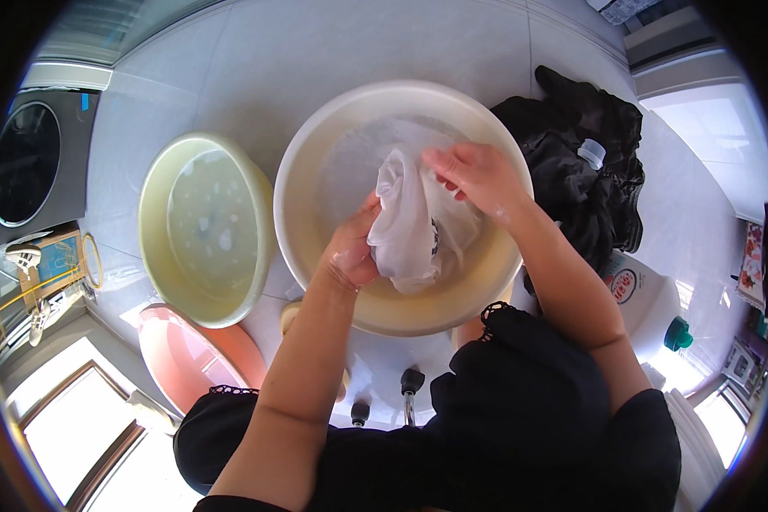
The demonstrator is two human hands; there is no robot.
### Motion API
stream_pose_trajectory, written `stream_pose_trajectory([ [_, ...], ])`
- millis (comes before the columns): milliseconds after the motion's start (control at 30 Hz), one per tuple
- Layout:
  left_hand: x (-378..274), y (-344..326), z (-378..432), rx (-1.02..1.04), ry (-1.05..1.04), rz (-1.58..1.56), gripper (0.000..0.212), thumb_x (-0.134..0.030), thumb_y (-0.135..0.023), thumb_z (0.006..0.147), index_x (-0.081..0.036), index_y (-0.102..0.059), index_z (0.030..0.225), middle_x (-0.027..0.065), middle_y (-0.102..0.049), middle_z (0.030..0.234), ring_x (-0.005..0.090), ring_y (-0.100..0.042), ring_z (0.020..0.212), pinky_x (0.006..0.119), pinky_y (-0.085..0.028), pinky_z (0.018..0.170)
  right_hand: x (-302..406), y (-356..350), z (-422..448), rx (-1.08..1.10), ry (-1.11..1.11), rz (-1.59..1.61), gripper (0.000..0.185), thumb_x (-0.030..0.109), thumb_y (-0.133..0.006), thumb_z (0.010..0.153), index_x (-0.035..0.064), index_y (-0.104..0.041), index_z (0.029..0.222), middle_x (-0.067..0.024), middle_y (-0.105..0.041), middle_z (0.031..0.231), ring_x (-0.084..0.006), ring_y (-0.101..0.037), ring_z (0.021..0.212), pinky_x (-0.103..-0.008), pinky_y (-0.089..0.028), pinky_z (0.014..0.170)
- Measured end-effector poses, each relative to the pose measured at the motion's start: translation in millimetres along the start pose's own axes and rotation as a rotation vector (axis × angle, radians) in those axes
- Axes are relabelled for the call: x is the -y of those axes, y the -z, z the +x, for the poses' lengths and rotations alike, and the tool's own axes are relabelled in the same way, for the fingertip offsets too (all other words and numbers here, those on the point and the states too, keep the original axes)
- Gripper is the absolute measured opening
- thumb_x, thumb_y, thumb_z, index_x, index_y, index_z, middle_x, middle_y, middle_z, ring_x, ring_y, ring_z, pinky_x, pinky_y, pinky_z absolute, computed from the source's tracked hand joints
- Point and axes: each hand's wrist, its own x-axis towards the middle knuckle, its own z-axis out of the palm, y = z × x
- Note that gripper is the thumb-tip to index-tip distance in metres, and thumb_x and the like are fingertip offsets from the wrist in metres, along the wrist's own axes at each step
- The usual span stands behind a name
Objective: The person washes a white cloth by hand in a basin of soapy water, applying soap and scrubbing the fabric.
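Observation:
A large cream plastic basin (307,256) holds cloudy, sudsy water. Above it, my left hand (356,246) grips a wet white cloth (400,217) with a dark mark, bunched up and hanging into the basin. My right hand (472,176) is at the cloth's upper right side, its fingers curled and slightly blurred. Whether those fingers pinch any fabric cannot be told.
Left of the basin stands a green basin (150,237) of water, with a pink basin (185,358) nearer me. Black clothing (582,192) with a clear plastic cap (591,154) on it lies right, beside a white detergent bottle (643,301). A front-loading machine (70,166) stands far left.

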Motion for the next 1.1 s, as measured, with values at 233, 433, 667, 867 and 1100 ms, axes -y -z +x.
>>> stream_pose_trajectory([
  [233,1.1,-14.3,13.3,-0.172,-0.122,0.274,0.023,-0.008,-0.052,0.083,-0.005,-0.053,0.106,0.0087,-0.059,0.096,0.0182,-0.059,0.086,0.033,-0.051,0.074,-23.2,-15.1,4.8,0.198,0.039,0.17,0.026,0.023,-0.064,0.077,0.0,-0.056,0.069,-0.0024,-0.055,0.063,-0.0083,-0.048,0.058,-0.0229,-0.039,0.051],
  [433,-8.0,-4.7,8.7,-0.241,-0.137,0.213,0.014,-0.002,-0.051,0.083,0.002,-0.054,0.096,0.0102,-0.06,0.089,0.0178,-0.06,0.078,0.031,-0.052,0.068,-20.2,-2.8,6.2,0.198,0.061,0.297,0.024,0.02,-0.064,0.078,0.0036,-0.05,0.065,0.0,-0.05,0.064,-0.0083,-0.047,0.062,-0.0241,-0.042,0.059],
  [667,-11.3,-13.7,2.7,-0.213,-0.119,0.215,0.016,-0.008,-0.048,0.086,0.0,-0.052,0.1,0.0083,-0.058,0.091,0.0166,-0.058,0.079,0.03,-0.05,0.069,-19.5,-0.1,0.7,0.23,0.102,0.537,0.022,0.018,-0.06,0.081,0.0049,-0.05,0.068,0.0011,-0.049,0.07,-0.0083,-0.047,0.069,-0.0251,-0.043,0.068],
  [867,-15.9,-7.9,2.3,-0.188,-0.197,0.15,0.013,-0.013,-0.049,0.086,-0.005,-0.053,0.095,0.0035,-0.058,0.086,0.0141,-0.057,0.078,0.027,-0.046,0.069,-17.0,4.9,-1.3,0.22,0.185,0.402,0.021,0.019,-0.059,0.082,0.0049,-0.05,0.069,0.0017,-0.05,0.071,-0.0078,-0.046,0.07,-0.0255,-0.043,0.07],
  [1100,-20.6,8.5,-2.3,0.01,-0.281,-0.123,0.025,-0.019,-0.042,0.089,-0.004,-0.045,0.11,0.0061,-0.055,0.103,0.0197,-0.053,0.097,0.035,-0.042,0.083,-10.2,8.7,-5.4,0.209,0.095,0.645,0.019,0.019,-0.056,0.084,0.005,-0.051,0.073,0.0013,-0.051,0.073,-0.0076,-0.047,0.074,-0.0245,-0.042,0.071],
])
